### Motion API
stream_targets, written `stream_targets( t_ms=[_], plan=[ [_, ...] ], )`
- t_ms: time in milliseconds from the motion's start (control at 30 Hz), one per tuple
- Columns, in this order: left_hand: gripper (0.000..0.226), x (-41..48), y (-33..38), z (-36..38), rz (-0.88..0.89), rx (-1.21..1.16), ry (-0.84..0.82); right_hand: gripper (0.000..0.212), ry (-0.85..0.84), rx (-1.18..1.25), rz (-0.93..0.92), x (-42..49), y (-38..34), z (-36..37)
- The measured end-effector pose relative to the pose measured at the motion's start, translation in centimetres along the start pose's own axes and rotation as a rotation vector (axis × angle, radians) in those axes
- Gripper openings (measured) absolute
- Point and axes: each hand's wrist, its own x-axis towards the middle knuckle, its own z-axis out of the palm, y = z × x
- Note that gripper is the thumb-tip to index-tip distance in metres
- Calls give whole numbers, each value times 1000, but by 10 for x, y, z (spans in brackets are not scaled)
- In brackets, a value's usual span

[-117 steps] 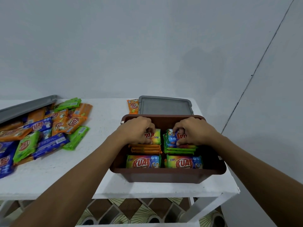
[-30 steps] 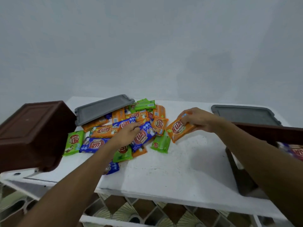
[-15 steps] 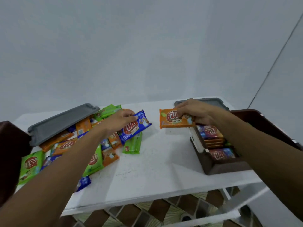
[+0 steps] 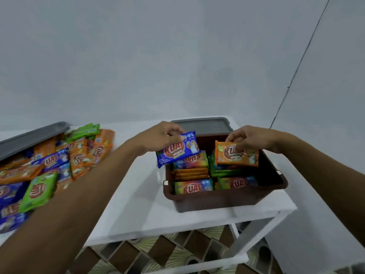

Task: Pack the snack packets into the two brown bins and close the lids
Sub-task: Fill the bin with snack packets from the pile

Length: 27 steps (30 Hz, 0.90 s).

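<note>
An open brown bin (image 4: 221,198) stands at the right end of the white table (image 4: 138,204), holding stacked snack packets (image 4: 193,187). My left hand (image 4: 160,138) grips a blue packet (image 4: 177,152) over the bin's left rim. My right hand (image 4: 250,138) holds an orange packet (image 4: 236,154) above the bin's right stacks. A loose pile of orange, blue and green packets (image 4: 49,163) lies on the left of the table. The second brown bin is out of view.
One grey lid (image 4: 203,124) lies flat behind the bin. Another grey lid (image 4: 31,135) rests tilted on the far edge of the pile. The table's right edge is close beside the bin. A patterned tiled floor shows below.
Both hands have carried their packets right, from over the table to above the open bin. My view has swung right, and the other brown bin has left the frame.
</note>
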Motion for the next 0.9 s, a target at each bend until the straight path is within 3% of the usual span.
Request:
stream_targets(
  t_ms=[167, 300, 400, 533, 900],
  plan=[
    [19, 8, 14, 43, -42, 134, -273, 27, -226, -203, -42, 0, 17, 5],
    [14, 12, 17, 62, 8, 427, -332, 31, -335, -394, -107, 8, 27, 20],
    [18, 14, 15, 76, 16, 580, -363, 33, -288, -595, -197, 13, 36, 28],
    [24, 14, 12, 87, -10, 728, -420, 36, -304, -569, -207, 9, 39, 27],
    [26, 0, 0, 76, -58, 648, -436, 35, -292, -495, -292, -1, 39, 41]
  ],
)
